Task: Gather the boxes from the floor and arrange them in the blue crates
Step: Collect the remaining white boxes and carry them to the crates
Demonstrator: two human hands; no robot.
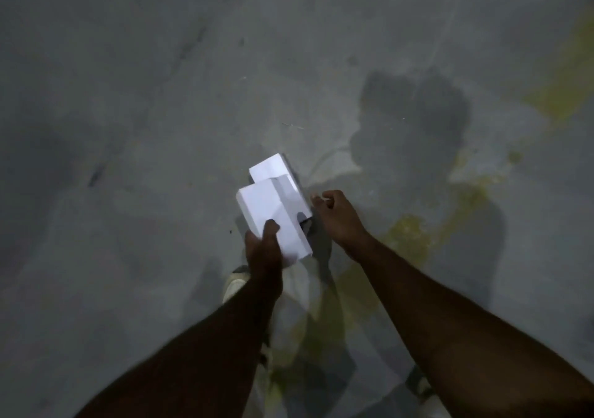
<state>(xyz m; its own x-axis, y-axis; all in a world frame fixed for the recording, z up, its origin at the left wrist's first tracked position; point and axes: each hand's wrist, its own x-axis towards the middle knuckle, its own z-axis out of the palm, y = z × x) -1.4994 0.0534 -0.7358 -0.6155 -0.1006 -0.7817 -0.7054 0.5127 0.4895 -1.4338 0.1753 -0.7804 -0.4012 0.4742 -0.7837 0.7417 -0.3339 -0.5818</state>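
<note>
While the left hand [263, 250] grips a stack of white boxes [273, 215] from below, thumb pressed on top, held above the grey concrete floor [128, 128], right hand [337, 221] just beside them, fingers loosely curled, seemingly holding nothing, blurred shoe [234, 284] beneath.

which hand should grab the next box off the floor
Probably the right hand: it looks empty, fingers loosely curled, just beside the white boxes. The left hand is already gripping those boxes from below, so it is occupied. No other box or crate is in view.
</note>
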